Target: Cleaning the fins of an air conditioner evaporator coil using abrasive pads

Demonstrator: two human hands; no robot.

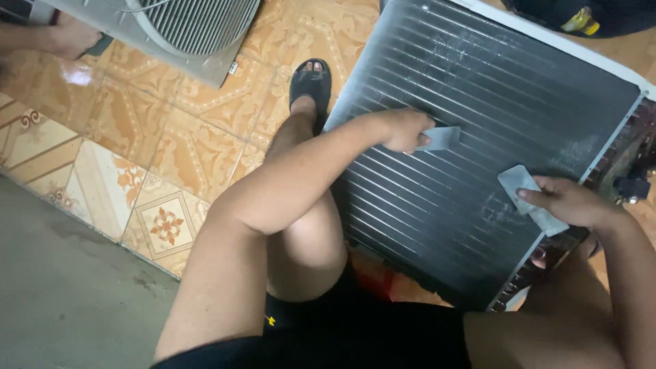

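From the head camera, looking down, a large finned coil panel (478,137) lies tilted across the right half of the picture, dark grey with fine rows of fins and a white frame along its upper and right edges. Its top corner runs out of the picture, and its lower corner is hidden behind the person's right thigh.

The left hand (404,130) rests on the upper middle of the panel, fingers curled closed around one end of a small grey flat piece (441,139); the other end sticks out to the right and lies against the fins. How much of the piece sits inside the fist cannot be seen.

The right hand (567,201) is near the panel's right edge, pinching a second grey flat piece (529,198) between thumb and fingers. This piece lies slantwise on the fins, its lower end reaching the frame. Pale scuffed patches show on the fins near both pieces.

Beyond the right edge, dark tubing and parts (632,171) are too shadowed to make out.

The left knee is bent up in the middle, and a foot in a black sandal (311,85) stands on the patterned orange floor tiles (171,143), just beside the panel's left edge. At top left a grey fan casing (184,31) is cut off by the frame, and another person's hand (68,34) touches it. A dark object with a yellow part (581,19) shows at top right, mostly cropped.
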